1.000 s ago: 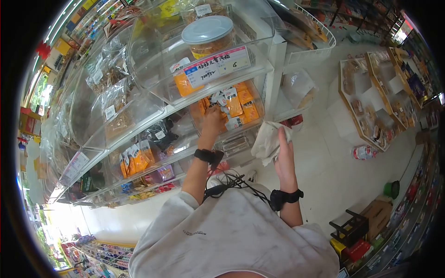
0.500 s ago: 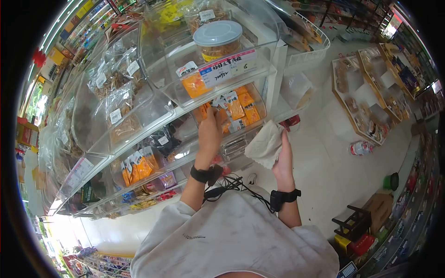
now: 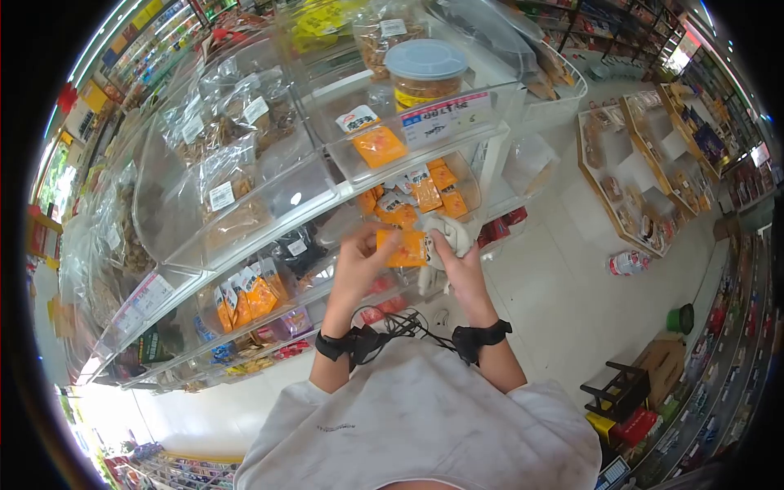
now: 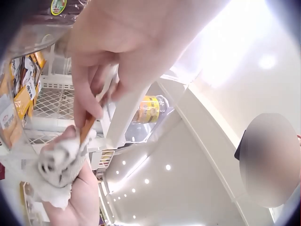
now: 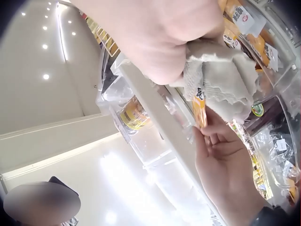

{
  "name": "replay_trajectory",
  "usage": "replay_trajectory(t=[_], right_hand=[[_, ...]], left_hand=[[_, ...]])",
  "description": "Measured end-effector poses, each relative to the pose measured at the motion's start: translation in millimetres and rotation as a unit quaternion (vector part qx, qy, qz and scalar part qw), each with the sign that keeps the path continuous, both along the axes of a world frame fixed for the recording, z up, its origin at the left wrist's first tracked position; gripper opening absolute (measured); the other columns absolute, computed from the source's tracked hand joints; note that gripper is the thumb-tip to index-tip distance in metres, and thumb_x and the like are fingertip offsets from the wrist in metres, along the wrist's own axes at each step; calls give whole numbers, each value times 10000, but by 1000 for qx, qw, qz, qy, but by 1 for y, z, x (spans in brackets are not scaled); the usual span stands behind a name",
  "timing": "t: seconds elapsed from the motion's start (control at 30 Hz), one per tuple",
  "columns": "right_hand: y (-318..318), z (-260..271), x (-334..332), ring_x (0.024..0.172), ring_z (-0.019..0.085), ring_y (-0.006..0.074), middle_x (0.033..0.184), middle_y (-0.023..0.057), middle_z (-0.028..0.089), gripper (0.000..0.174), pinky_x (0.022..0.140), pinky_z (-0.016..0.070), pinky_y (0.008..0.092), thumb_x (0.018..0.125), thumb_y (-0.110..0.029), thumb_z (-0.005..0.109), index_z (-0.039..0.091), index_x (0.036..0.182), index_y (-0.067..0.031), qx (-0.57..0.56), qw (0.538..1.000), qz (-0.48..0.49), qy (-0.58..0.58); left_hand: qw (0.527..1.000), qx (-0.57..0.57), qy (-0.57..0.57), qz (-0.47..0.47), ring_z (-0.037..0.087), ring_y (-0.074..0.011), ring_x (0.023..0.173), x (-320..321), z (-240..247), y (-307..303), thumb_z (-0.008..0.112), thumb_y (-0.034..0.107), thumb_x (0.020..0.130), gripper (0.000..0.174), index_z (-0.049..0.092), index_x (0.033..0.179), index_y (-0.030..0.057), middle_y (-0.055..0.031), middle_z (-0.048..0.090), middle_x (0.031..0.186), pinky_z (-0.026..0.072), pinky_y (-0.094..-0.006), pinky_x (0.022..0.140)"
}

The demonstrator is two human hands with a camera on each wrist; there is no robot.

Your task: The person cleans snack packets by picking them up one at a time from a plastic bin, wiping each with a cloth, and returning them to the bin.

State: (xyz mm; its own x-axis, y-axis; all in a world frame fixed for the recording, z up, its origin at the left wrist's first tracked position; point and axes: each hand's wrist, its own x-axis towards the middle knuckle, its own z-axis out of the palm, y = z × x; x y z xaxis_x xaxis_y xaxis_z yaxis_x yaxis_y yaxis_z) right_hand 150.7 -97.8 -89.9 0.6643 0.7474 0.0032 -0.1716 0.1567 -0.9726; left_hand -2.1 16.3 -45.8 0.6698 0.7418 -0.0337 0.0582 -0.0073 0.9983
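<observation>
Fingers (image 3: 369, 245) of my left hand (image 3: 358, 269) are now pinching an orange packet (image 3: 402, 247) clear of the bin (image 3: 470, 181); the cloth (image 3: 452, 235) gripped in my right hand (image 3: 467, 278) is meeting it, wiping apparently starting.

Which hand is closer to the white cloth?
Right. The right hand grips the white cloth, pressed against the orange packet. The left hand pinches the packet's other end, beside the cloth.
</observation>
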Motion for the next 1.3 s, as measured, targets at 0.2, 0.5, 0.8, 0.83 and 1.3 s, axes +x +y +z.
replay_trajectory(t=[0.2, 0.5, 0.8, 0.83, 1.3], right_hand=[[3, 10, -9, 959, 662, 145, 1062, 92, 709, 378, 835, 515, 292, 964, -281, 692, 642, 1173, 30, -53, 995, -16, -87], [19, 21, -15, 1177, 580, 151, 1304, 53, 593, 481, 936, 494, 326, 1018, -350, 604, 511, 1379, -46, 101, 946, 29, 305], [18, 45, -41, 874, 630, 70, 1003, 21, 687, 320, 742, 504, 244, 970, -251, 693, 665, 1145, 15, 49, 995, -40, 72], [17, 45, -39, 879, 629, 70, 1006, 23, 688, 318, 744, 504, 247, 972, -252, 691, 666, 1141, 16, 47, 995, -43, 71], [17, 67, -38, 1175, 602, 359, 1282, 216, 622, 380, 1004, 455, 408, 961, -77, 571, 562, 1311, 69, 68, 925, -20, -373]], left_hand=[[995, 10, 22, -99, 613, -36, 729, -18, -3, 4, 721, 224, 940, 291, 668, 1105, -10, -39, 705, 916, 466, -200, 541], [992, -45, -91, 69, 643, -76, 882, -8, 10, -2, 704, 125, 953, 185, 666, 1040, -34, -57, 701, 986, 513, -232, 773], [999, 49, -10, 3, 663, -82, 850, -5, 9, -11, 716, 74, 934, 125, 676, 983, -33, -45, 714, 907, 524, -236, 752], [999, 41, -18, -3, 664, -81, 843, -5, 10, -11, 714, 75, 935, 121, 677, 976, -33, -43, 716, 897, 524, -235, 750], [995, -54, -83, 10, 623, -132, 1044, 2, 1, -15, 561, 353, 1037, 425, 625, 1225, -23, -87, 672, 1126, 507, -282, 890]])
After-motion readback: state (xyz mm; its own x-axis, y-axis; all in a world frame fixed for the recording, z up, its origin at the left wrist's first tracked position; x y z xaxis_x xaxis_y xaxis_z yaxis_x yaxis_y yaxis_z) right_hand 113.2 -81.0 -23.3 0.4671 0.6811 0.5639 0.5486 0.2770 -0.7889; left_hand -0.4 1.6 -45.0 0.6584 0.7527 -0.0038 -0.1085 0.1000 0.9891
